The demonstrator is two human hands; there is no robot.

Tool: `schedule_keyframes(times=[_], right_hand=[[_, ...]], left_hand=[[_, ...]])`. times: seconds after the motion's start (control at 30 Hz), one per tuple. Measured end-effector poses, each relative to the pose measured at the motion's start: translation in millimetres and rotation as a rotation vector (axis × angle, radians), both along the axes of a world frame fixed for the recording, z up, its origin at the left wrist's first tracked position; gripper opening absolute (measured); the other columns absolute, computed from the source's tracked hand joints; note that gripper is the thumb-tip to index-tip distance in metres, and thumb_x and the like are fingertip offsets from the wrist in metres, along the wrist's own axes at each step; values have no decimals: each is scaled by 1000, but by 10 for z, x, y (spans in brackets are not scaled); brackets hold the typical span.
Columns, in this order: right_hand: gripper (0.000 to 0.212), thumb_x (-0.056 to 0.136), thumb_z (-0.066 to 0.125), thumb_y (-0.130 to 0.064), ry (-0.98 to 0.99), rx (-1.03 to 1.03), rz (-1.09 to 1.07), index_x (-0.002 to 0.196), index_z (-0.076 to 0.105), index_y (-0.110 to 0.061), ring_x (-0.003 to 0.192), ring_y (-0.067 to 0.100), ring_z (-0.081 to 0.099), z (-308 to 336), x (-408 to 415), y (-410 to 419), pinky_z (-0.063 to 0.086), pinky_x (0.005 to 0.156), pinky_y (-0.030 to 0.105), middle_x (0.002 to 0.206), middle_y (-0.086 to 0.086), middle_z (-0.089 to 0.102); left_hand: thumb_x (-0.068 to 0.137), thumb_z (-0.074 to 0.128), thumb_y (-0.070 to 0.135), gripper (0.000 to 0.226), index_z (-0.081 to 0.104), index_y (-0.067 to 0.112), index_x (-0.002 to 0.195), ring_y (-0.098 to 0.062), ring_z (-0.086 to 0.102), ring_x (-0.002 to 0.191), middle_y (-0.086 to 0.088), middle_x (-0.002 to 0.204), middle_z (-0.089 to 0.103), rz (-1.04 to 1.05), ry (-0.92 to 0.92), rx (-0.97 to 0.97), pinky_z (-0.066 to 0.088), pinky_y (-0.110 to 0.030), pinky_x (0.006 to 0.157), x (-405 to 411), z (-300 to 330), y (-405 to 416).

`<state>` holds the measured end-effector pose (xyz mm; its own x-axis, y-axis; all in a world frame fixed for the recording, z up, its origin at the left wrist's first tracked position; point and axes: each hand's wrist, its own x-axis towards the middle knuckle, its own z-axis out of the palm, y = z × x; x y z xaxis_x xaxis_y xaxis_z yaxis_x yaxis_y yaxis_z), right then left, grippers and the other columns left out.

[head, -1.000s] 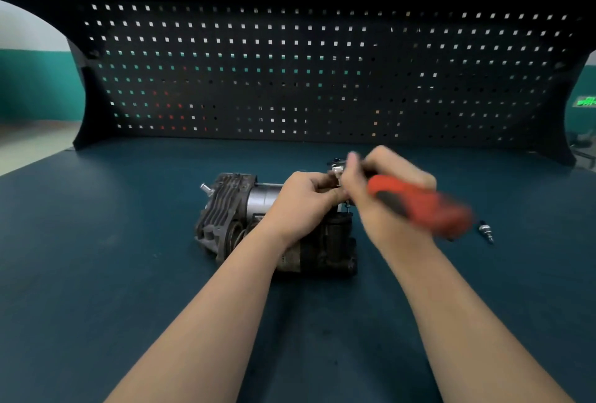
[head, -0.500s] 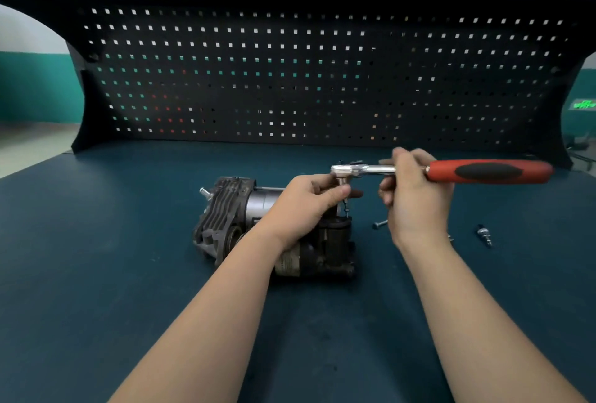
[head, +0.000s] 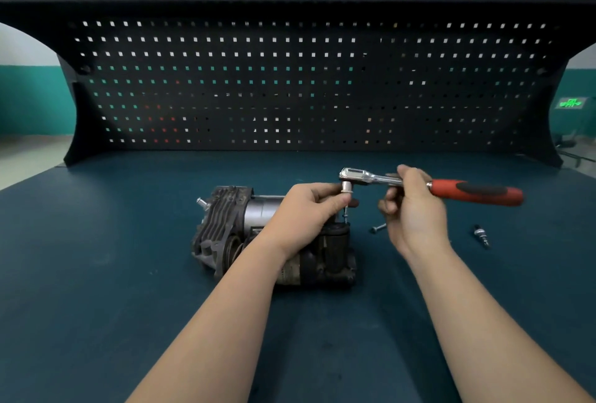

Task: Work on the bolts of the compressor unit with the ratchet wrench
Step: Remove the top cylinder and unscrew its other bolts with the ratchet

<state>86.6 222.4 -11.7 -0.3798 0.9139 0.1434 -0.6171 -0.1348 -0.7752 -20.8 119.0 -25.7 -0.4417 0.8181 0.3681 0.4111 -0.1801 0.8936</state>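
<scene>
As you lift: ratchet wrench [head: 432, 185] has risen off the compressor unit [head: 277, 235], bolt [head: 345, 214] hanging free.
Grip: your right hand [head: 414, 209] holds the shaft; your left hand [head: 309, 209] pinches the socket [head: 346, 187].
Meaning: 1 more bolt looks out.

hands: 2, left hand [head: 306, 209], right hand [head: 412, 209] | ratchet wrench [head: 419, 183]: 1 | compressor unit [head: 232, 228]: 1 | bolt under the socket [head: 345, 216]: 1 | loose bolt [head: 378, 228] on counter [head: 96, 273]: 1 | small metal fitting [head: 481, 235]: 1 | pegboard [head: 290, 86]: 1
</scene>
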Motion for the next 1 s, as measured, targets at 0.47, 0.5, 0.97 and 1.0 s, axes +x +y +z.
schedule_keyframes(times=[0.47,0.5,0.97,1.0], right_hand=[[29,89,64,-15,-121,373,-228,64,50,-17,38,0,41,118,106,-138,32,40,14,47,-11,54],[25,90,64,-14,-39,134,-87,68,52,-15,36,2,40,99,104,-53,30,38,15,49,-9,54],[38,87,63,-25,-316,954,-431,58,44,-9,48,9,40,96,31,-503,35,49,22,49,-2,46],[38,86,64,-23,-329,1047,-465,60,44,-5,50,17,41,82,12,-564,36,49,29,51,2,45]], left_hand=[[80,72,22,3,73,25,80,-2,68,80,5,80,75,35,-95,66,49,-22,81,-3,-24,11],[80,72,23,2,72,26,79,-1,68,79,5,80,75,48,-91,73,49,-21,78,-7,-35,19],[92,55,27,22,70,30,76,5,57,70,14,72,69,67,99,53,47,-21,70,8,6,-30],[90,53,32,29,66,35,64,6,51,61,18,61,63,76,118,61,44,-19,61,14,13,-44]])
